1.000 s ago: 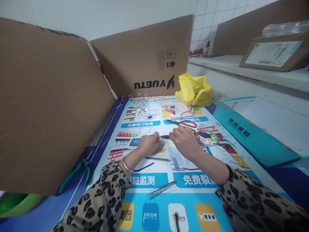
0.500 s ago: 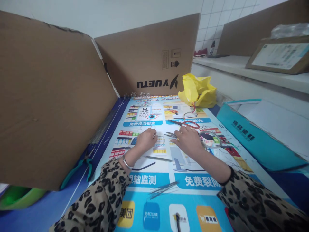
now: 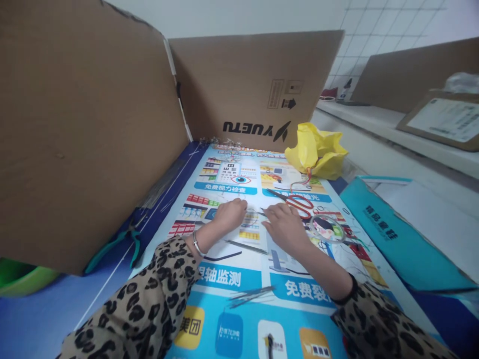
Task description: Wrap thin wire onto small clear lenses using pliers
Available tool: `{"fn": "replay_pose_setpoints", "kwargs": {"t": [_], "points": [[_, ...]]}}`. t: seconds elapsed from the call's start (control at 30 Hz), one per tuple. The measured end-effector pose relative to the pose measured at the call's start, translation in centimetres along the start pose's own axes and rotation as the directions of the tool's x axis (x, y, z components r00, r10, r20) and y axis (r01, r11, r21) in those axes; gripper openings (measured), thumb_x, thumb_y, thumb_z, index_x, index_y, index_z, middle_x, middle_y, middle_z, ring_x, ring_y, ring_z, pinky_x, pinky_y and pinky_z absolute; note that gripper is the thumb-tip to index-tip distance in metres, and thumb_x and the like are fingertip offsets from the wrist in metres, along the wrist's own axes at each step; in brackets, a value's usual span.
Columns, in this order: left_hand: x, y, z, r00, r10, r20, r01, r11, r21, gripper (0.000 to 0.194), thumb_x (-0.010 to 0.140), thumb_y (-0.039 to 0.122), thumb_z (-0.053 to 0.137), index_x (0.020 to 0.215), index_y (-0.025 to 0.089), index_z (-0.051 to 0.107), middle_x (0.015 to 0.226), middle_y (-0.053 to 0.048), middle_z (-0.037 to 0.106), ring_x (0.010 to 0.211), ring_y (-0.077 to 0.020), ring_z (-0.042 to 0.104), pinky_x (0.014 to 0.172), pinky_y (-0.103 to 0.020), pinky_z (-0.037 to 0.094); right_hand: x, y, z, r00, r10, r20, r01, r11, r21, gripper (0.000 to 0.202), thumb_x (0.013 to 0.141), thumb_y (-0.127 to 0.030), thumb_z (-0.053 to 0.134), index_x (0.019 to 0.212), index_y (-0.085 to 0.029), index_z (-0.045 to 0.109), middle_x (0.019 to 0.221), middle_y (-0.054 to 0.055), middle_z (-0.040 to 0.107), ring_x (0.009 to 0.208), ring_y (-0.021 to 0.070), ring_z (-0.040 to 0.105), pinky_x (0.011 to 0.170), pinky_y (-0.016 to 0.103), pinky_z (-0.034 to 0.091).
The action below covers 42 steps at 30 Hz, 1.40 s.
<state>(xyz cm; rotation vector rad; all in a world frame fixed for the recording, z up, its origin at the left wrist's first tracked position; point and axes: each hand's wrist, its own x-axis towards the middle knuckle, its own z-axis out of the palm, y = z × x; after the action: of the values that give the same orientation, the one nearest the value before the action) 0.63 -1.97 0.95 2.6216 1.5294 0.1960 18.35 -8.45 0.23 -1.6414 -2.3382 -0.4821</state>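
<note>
Poster (image 3: 249, 326) under scissors (image 3: 286, 198) | blue table (image 3: 48, 314) | cardboard panel (image 3: 239, 80) (lettering inverted) | tiled wall (image 3: 366, 35)

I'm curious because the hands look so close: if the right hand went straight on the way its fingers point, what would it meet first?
Probably the thin wire loop at the left hand's fingertips. Depth is unclear from this view, so the right hand might pass above it.

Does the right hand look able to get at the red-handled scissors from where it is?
Probably yes: the red-handled scissors lie just beyond the right hand, largely uncovered. However, that hand seems to hold a dark-tipped tool, which might need setting down first.
</note>
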Motion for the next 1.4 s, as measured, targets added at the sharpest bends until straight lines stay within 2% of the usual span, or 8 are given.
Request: {"fn": "replay_pose_setpoints", "kwargs": {"t": [0.17, 0.33, 0.6, 0.87, 1.0, 1.17, 1.27, 1.4], "points": [[0.0, 0.0, 0.0, 1.000, -0.012, 0.006, 0.012, 0.999, -0.044, 0.020, 0.086, 0.027, 0.039, 0.098, 0.020, 0.055, 0.098, -0.009, 0.058, 0.088, -0.0229, 0.059, 0.073, -0.034, 0.043, 0.2, -1.4, 0.8, 0.985, -0.168, 0.031, 0.161, 0.975, 0.156, 0.030, 0.087, -0.032, 0.046, 0.111, -0.019, 0.058, 0.114, 0.007, 0.061, 0.112, 0.0223, 0.045, 0.088, 0.036, 0.035], [0.2, -0.1, 0.1, 1.000, -0.019, 0.015, 0.020, 0.998, -0.062, 0.021, 0.086, 0.025, 0.038, 0.099, 0.019, 0.054, 0.098, -0.010, 0.057, 0.090, -0.0236, 0.059, 0.075, -0.036, 0.043, 0.1, -1.4, 0.5, 0.982, -0.186, 0.032, 0.175, 0.962, 0.210, 0.023, 0.086, -0.028, 0.048, 0.101, -0.018, 0.062, 0.101, 0.007, 0.065, 0.103, 0.0196, 0.050, 0.084, 0.034, 0.039], [0.2, 0.2, 0.2, 0.997, -0.070, 0.019, 0.071, 0.995, -0.064, 0.024, 0.082, 0.014, 0.041, 0.103, 0.015, 0.052, 0.097, -0.013, 0.056, 0.095, -0.0248, 0.057, 0.078, -0.035, 0.043, 0.9, -2.0, -0.6, 0.975, -0.202, 0.098, 0.182, 0.967, 0.175, 0.018, 0.086, -0.028, 0.046, 0.081, -0.018, 0.061, 0.085, 0.006, 0.062, 0.090, 0.0177, 0.051, 0.078, 0.029, 0.038], [0.6, -0.5, 0.5, 0.994, -0.106, -0.025, 0.102, 0.985, -0.143, 0.020, 0.085, 0.028, 0.041, 0.097, 0.018, 0.055, 0.096, -0.010, 0.060, 0.089, -0.0241, 0.059, 0.074, -0.034, 0.043, 0.4, -2.2, -0.1, 0.975, -0.213, 0.061, 0.200, 0.965, 0.167, 0.019, 0.086, -0.023, 0.045, 0.080, -0.017, 0.061, 0.083, 0.006, 0.061, 0.088, 0.0179, 0.049, 0.078, 0.029, 0.036], [1.3, -1.9, 0.7, 0.997, -0.070, -0.042, 0.057, 0.968, -0.243, 0.019, 0.084, 0.032, 0.042, 0.085, 0.020, 0.057, 0.089, -0.004, 0.064, 0.082, -0.0195, 0.059, 0.067, -0.029, 0.043, -0.1, -2.2, 0.6, 0.986, -0.169, 0.004, 0.166, 0.969, 0.182, 0.021, 0.087, -0.022, 0.043, 0.090, -0.017, 0.063, 0.089, 0.007, 0.062, 0.089, 0.0184, 0.050, 0.078, 0.029, 0.036], [1.6, -3.8, -0.1, 0.998, 0.016, -0.057, -0.037, 0.925, -0.378, 0.022, 0.085, 0.029, 0.039, 0.086, 0.018, 0.058, 0.073, 0.000, 0.064, 0.066, -0.0121, 0.058, 0.062, -0.022, 0.043, -0.3, -1.5, 1.5, 0.993, -0.054, -0.104, 0.075, 0.976, 0.207, 0.025, 0.087, -0.018, 0.042, 0.099, -0.017, 0.063, 0.097, 0.007, 0.064, 0.093, 0.0185, 0.050, 0.081, 0.031, 0.036], [1.3, -4.3, -1.0, 0.990, 0.110, -0.087, -0.137, 0.895, -0.424, 0.015, 0.080, 0.021, 0.047, 0.084, 0.018, 0.061, 0.080, 0.001, 0.065, 0.074, -0.0105, 0.059, 0.069, -0.020, 0.044, -0.1, -1.0, 1.6, 0.994, -0.007, -0.108, 0.033, 0.971, 0.238, 0.025, 0.086, -0.017, 0.042, 0.099, -0.017, 0.064, 0.096, 0.007, 0.065, 0.092, 0.0191, 0.051, 0.080, 0.032, 0.037], [1.1, -4.2, -1.0, 0.961, 0.234, -0.145, -0.275, 0.852, -0.445, 0.015, 0.081, 0.019, 0.049, 0.085, 0.019, 0.064, 0.092, 0.000, 0.067, 0.090, -0.0102, 0.058, 0.084, -0.021, 0.041, 0.1, -0.9, 1.4, 0.994, -0.097, -0.052, 0.107, 0.958, 0.268, 0.027, 0.085, -0.014, 0.043, 0.101, -0.018, 0.064, 0.102, 0.006, 0.066, 0.096, 0.0198, 0.050, 0.080, 0.033, 0.039]]}}
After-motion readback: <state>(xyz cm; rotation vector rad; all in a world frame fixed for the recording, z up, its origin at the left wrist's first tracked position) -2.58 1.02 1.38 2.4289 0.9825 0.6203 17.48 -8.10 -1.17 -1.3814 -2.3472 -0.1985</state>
